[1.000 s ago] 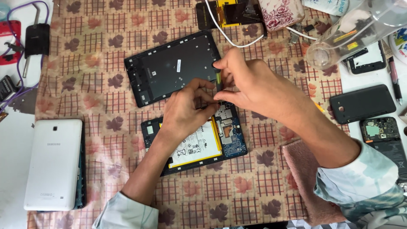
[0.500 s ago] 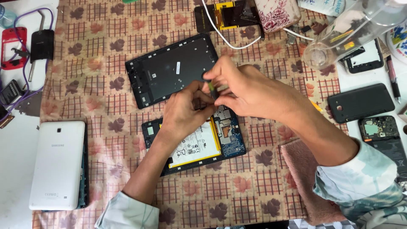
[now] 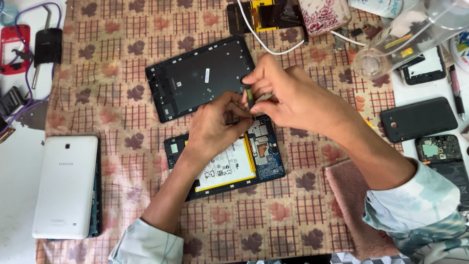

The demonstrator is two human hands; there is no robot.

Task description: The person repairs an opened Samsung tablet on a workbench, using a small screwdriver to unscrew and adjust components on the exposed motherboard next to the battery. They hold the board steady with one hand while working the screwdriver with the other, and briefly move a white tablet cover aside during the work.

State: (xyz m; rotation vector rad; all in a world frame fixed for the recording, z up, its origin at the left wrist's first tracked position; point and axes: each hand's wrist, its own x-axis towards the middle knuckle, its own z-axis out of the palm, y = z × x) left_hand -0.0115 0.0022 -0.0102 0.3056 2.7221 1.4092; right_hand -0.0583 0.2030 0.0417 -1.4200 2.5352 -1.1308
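1. Where the two hands meet above the opened tablet, the right hand (image 3: 288,98) pinches a small dark slender tool (image 3: 249,100) between thumb and fingertips, the grip closed on it, tip pointing down.
2. The left hand (image 3: 215,124) rests on the opened tablet body with blue circuit board and white-and-yellow battery (image 3: 229,164); its fingers are bunched at the upper right corner of that body, just beside the tool. Whether this grip holds a part cannot be told.
3. The opened tablet body lies face down on the brown checked leaf-patterned cloth (image 3: 122,78), near the middle of the bench (image 3: 14,205).
4. Just above it, tilted, lies a black rectangular tablet back frame (image 3: 195,80); the right hand's fingers overlap its right edge.
5. A white tablet with its back up (image 3: 66,186) lies at the cloth's left edge, well apart from the hands.
6. To the right lie a black phone back cover (image 3: 417,118) and an opened phone with exposed board (image 3: 442,151).
7. A clear plastic bottle on its side (image 3: 405,36) lies at upper right; a white cable (image 3: 264,41) runs near the top edge.
8. A pinkish-brown folded cloth (image 3: 349,205) lies beneath the right forearm.
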